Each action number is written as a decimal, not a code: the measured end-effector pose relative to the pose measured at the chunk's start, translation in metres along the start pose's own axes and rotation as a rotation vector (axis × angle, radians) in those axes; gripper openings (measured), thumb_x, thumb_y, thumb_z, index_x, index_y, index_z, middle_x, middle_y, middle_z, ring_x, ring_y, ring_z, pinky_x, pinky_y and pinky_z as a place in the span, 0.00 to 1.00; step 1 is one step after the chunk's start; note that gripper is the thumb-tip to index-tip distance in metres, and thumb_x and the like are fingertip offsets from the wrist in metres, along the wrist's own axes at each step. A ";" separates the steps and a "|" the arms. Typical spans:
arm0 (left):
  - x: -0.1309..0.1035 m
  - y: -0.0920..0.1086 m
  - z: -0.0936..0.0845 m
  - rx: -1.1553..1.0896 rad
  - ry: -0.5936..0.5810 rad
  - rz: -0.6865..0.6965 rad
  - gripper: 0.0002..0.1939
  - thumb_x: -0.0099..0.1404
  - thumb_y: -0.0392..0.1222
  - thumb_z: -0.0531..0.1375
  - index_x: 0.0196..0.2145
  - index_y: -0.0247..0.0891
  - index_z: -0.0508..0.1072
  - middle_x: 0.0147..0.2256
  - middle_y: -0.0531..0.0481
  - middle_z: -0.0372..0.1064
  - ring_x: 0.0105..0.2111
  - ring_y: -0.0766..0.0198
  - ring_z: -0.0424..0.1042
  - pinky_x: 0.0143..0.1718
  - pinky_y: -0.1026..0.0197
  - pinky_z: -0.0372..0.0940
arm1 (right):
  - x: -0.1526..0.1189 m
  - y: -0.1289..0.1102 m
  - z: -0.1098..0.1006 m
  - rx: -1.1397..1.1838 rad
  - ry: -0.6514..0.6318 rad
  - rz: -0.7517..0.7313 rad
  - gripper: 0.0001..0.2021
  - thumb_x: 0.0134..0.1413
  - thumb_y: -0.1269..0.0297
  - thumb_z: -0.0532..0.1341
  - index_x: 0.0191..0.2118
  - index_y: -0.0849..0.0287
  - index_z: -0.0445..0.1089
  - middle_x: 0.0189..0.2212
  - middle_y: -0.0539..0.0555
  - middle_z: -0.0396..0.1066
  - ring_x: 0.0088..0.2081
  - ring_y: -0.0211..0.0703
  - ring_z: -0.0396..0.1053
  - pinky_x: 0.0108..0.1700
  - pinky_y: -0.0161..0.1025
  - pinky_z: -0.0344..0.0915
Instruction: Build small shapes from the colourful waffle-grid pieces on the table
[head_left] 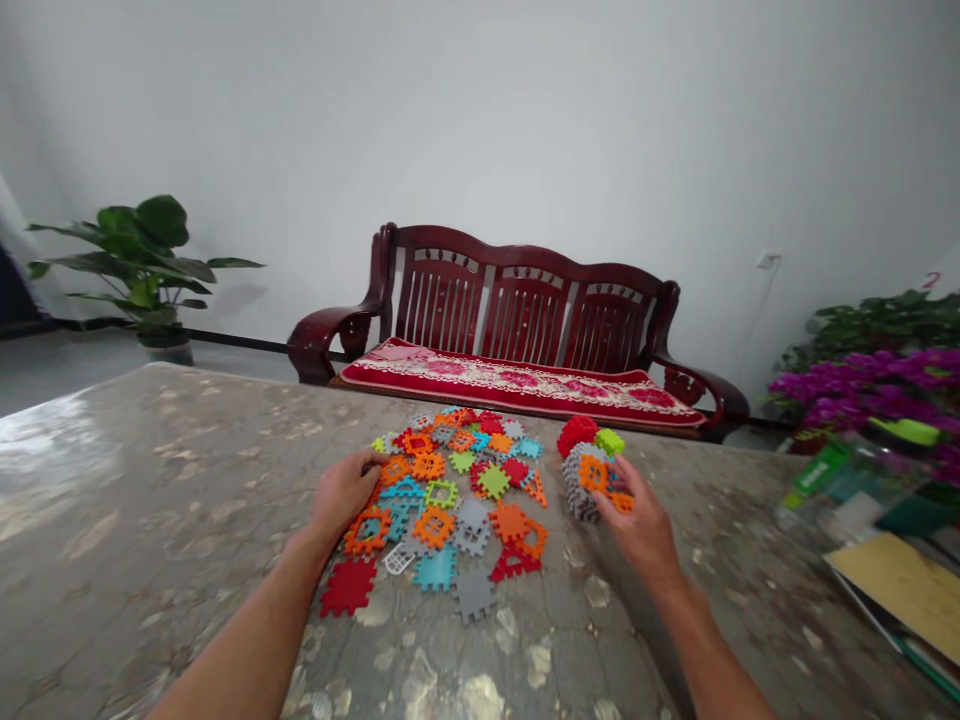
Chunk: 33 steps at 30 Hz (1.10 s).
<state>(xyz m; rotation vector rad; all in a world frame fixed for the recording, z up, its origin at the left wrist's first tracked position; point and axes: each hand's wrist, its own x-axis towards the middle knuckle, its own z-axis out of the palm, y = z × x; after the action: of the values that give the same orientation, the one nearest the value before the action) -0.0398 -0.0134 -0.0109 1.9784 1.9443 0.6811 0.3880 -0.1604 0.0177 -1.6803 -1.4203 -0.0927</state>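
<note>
A spread of plastic interlocking tiles [436, 568] in red, orange, blue, green and grey lies in front of me. At its left edge my left hand [345, 495] rests with loosely bent fingers beside an orange window tile [395, 468]; the fingertips are partly hidden. Right of the spread stands a grey stack of toothed tiles [577, 487]. My right hand [641, 520] is at this stack, thumb and fingers closed around orange tiles [620, 501]. Another orange window tile [593, 474] shows against the grey stack. Behind it are a red stack [577, 434] and green tiles [610, 441].
The patterned tabletop [187, 520] reaches out on both sides. At the right are a clear bottle with a green lid [855, 480], a yellowish notebook [904, 590] and purple flowers [877, 390]. Past the table stand a wooden bench [517, 300] and a potted plant [150, 260].
</note>
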 end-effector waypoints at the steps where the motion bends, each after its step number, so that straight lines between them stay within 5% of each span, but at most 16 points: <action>1: 0.000 0.000 0.000 0.000 0.001 -0.003 0.20 0.65 0.41 0.52 0.48 0.48 0.79 0.46 0.53 0.79 0.45 0.58 0.76 0.44 0.62 0.67 | -0.001 0.012 -0.006 -0.001 0.032 0.055 0.33 0.52 0.49 0.62 0.63 0.55 0.61 0.52 0.60 0.74 0.44 0.51 0.74 0.51 0.50 0.70; 6: 0.002 -0.002 0.001 -0.002 0.010 0.008 0.19 0.64 0.42 0.53 0.47 0.48 0.79 0.46 0.53 0.79 0.45 0.58 0.76 0.45 0.61 0.67 | -0.009 0.060 -0.023 0.000 0.065 0.190 0.38 0.48 0.45 0.61 0.63 0.57 0.59 0.50 0.61 0.75 0.43 0.50 0.75 0.49 0.49 0.71; 11: 0.004 -0.005 0.003 -0.005 -0.001 0.020 0.19 0.65 0.42 0.52 0.48 0.47 0.79 0.47 0.52 0.79 0.46 0.57 0.76 0.47 0.60 0.67 | -0.012 0.082 -0.023 -0.021 0.014 0.208 0.37 0.49 0.48 0.61 0.63 0.57 0.59 0.49 0.60 0.76 0.45 0.51 0.75 0.51 0.50 0.70; 33: 0.006 -0.005 0.002 0.034 -0.021 0.004 0.20 0.65 0.43 0.51 0.49 0.46 0.79 0.47 0.50 0.79 0.46 0.54 0.76 0.47 0.58 0.67 | -0.018 0.101 -0.007 -0.021 -0.016 0.231 0.35 0.50 0.59 0.60 0.65 0.58 0.57 0.52 0.62 0.74 0.52 0.51 0.73 0.58 0.53 0.66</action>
<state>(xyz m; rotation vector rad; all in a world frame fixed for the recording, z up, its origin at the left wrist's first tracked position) -0.0432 -0.0073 -0.0140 2.0010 1.9527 0.6299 0.4677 -0.1714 -0.0462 -1.8541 -1.2306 0.0353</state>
